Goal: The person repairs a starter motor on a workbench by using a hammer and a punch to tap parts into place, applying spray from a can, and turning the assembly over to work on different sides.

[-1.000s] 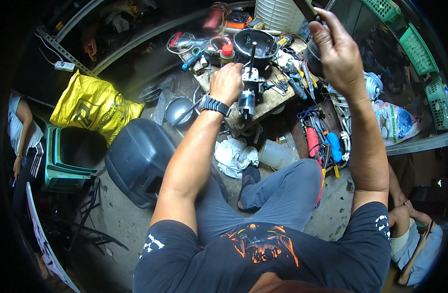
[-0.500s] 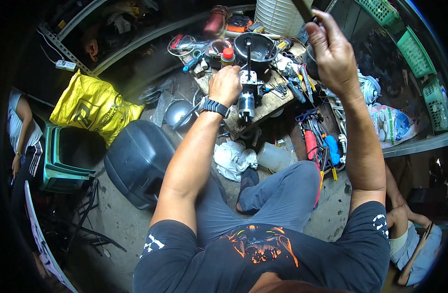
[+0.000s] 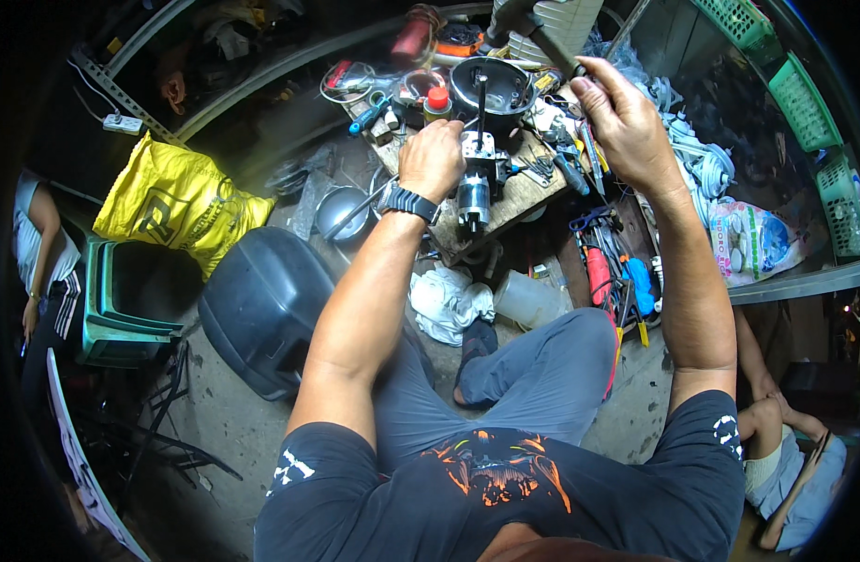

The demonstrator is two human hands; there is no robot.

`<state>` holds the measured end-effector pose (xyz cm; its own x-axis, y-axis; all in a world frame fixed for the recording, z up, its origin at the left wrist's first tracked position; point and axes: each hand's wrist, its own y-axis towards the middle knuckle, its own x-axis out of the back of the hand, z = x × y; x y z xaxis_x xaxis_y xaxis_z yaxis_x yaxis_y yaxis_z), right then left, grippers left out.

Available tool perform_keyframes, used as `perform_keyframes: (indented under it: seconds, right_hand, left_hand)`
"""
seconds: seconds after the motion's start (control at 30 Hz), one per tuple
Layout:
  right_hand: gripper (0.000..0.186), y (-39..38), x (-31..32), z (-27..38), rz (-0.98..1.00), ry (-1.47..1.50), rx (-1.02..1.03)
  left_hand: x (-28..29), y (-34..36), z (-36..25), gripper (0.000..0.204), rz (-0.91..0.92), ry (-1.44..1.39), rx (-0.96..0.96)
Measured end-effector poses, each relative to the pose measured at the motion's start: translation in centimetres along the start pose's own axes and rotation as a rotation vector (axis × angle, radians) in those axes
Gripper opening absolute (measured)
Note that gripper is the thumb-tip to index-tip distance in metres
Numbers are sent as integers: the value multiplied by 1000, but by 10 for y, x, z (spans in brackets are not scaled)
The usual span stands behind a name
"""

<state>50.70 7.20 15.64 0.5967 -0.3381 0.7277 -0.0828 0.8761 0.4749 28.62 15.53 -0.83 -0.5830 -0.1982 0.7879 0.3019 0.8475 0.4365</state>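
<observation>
My right hand (image 3: pixel 630 131) is raised at the upper right, closed around the handle of a hammer (image 3: pixel 554 49). The hammer's dark head hangs over the far side of the workbench. My left hand (image 3: pixel 433 159), with a black watch on its wrist, is closed beside a silver motor (image 3: pixel 474 199) in a bracket. A thin metal rod (image 3: pixel 353 217) runs from under that wrist toward the lower left; a short tip shows past the fingers, close to the bracket. Behind the bracket a dark bar (image 3: pixel 481 101) stands up. My fingers hide most of the grip.
On the wooden bench (image 3: pixel 516 199) lie a red-capped can (image 3: pixel 437 101), a black bowl (image 3: pixel 491 86) and several tools. A black case (image 3: pixel 266 314) and a yellow sack (image 3: pixel 172 206) stand at the left. Pliers and screwdrivers hang near my right knee. Two other people sit at the sides.
My right hand has come down and slightly left with the hammer, whose head now shows over the bench. The left hand has stayed nearly in place beside the motor.
</observation>
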Motion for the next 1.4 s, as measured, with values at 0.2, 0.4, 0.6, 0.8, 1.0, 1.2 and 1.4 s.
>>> perform_keyframes:
  seconds: [0.2, 0.4, 0.6, 0.8, 1.0, 1.2, 1.4]
  right_hand:
    - [34, 6, 15, 2, -91, 115, 51]
    - [36, 8, 11, 11, -200, 114, 71]
    - [37, 13, -2, -3, 239, -125, -7]
    - [36, 9, 13, 9, 30, -24, 35]
    - [34, 13, 17, -2, 0, -27, 61]
    - [27, 15, -1, 24, -361, 44, 227]
    - [36, 10, -7, 10, 208, -126, -19]
  left_hand:
    - [0, -1, 1, 21, -16, 16, 15]
    - [-3, -1, -1, 21, -35, 17, 2]
    - [-1, -5, 1, 18, 29, 41, 31]
    - [-1, -4, 3, 21, -26, -11, -14]
    - [0, -1, 2, 25, 48, -6, 65]
    - [3, -4, 6, 20, -1, -17, 46]
    - [2, -8, 2, 17, 15, -8, 53]
